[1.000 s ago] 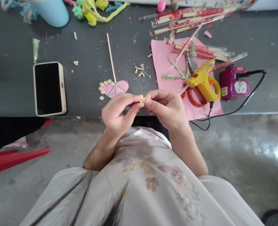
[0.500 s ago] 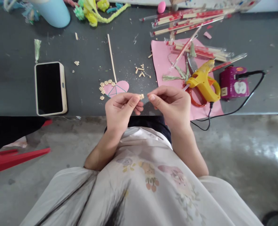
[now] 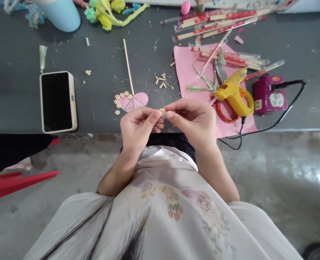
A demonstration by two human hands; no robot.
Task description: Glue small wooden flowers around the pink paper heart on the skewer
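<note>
A small cluster of cut wooden stick pieces (image 3: 162, 111), shaped like a flower, is pinched between thumb and finger of my left hand (image 3: 138, 126). From the other side, the thumb and forefinger of my right hand (image 3: 195, 121) close around the same cluster. Just beyond my left hand lies a pink heart-shaped card (image 3: 141, 98) with dark lines on it. Similar wooden flowers (image 3: 117, 99) line its left edge, and a wooden stick (image 3: 128, 66) runs away from its top. Several short cut stick pieces (image 3: 161, 80) lie past my hands.
A yellow glue gun (image 3: 236, 92) rests on pink paper (image 3: 183, 61) at right, its cord looping to a purple box (image 3: 269, 94). Wrapped chopsticks (image 3: 219, 21) lie behind. A black-screened device (image 3: 57, 103) sits at left, a blue bottle (image 3: 64, 14) at the back.
My right hand has moved left, and its fingertips now meet the wooden flower cluster held in my left hand. The left hand has barely moved.
</note>
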